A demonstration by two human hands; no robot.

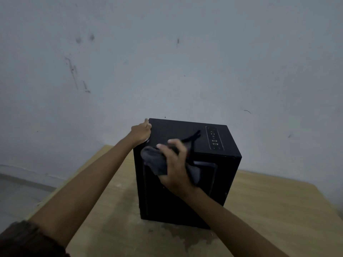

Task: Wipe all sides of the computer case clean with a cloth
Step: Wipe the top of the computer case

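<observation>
1. Left arm: bare forearm, stretched forward from lower left; dark sleeve [27, 238] at the upper arm.
2. Left hand [141, 132]: fingers curled over the far left top edge of the computer case [219, 182].
3. Right arm: bare, reaching in from lower right.
4. Right hand [176, 167]: back towards the camera, fingers curled round a bunched cloth [154, 162] at the case's near top edge.
</observation>
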